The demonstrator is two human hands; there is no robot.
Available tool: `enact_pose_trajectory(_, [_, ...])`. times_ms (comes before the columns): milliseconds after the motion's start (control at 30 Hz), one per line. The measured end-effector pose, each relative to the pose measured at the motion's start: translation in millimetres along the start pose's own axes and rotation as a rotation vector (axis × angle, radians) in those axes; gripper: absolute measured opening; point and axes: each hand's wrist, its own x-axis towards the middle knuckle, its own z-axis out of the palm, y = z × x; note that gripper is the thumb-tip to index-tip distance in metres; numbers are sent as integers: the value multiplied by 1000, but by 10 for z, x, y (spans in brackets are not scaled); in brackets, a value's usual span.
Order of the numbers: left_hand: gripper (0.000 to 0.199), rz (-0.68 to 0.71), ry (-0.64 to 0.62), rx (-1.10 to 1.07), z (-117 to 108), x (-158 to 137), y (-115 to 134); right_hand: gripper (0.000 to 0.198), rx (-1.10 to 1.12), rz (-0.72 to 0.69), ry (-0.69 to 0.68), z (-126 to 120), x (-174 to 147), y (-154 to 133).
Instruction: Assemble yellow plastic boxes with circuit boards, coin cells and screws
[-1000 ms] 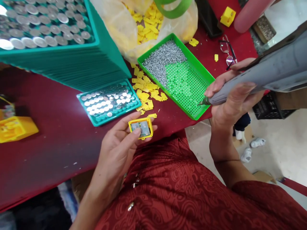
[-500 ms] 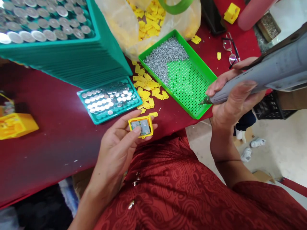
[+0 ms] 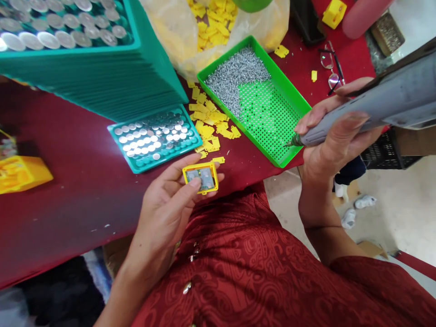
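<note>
My left hand (image 3: 170, 195) is closed on a small yellow plastic case (image 3: 206, 177), its thumb pressed on the grey and green insides. The case is held above the table's front edge. My right hand (image 3: 327, 141) wraps round a grey electric screwdriver (image 3: 371, 100), whose tip points left over the near right corner of a green basket (image 3: 284, 113). Silver screws (image 3: 235, 75) are heaped at the basket's far left end. Flat yellow plastic pieces (image 3: 211, 118) lie scattered between the basket and a teal tray (image 3: 155, 138) holding rows of round silver discs.
A tall stack of teal trays (image 3: 136, 77) stands at the back left. Behind the basket sits a plastic bag (image 3: 184, 50) of yellow pieces. Eyeglasses (image 3: 332, 68) lie at the right. A yellow box (image 3: 25, 175) is at the left edge, on the red tablecloth (image 3: 78, 195).
The view has shifted slightly. Both hands keep nearly the same pose, with the yellow case and the screwdriver still held.
</note>
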Motion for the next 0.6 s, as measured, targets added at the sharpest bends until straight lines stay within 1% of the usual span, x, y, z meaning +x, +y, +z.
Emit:
enact_pose_trajectory(67, [50, 0, -1, -2, 7, -1, -1, 35, -10, 23, 11, 7, 1, 11])
enact_pose_trajectory(200, [45, 11, -2, 6, 3, -10, 4, 34, -68, 0, 0, 15, -8, 3])
enact_pose_trajectory(300, [45, 24, -6, -2, -5, -16, 6, 34, -96, 39, 1, 2, -10, -52])
enact_pose_trajectory(433, [49, 8, -28, 1, -9, -16, 4, 33, -79, 54, -10, 3, 10, -134])
enact_pose_trajectory(533, [50, -6, -40, -2, -12, -12, 4, 36, -64, 45, 10, 59, 33, -162])
enact_pose_trajectory(600, [49, -12, -40, -2, -15, -8, -2, 35, -6, 26, 37, 97, 53, -194])
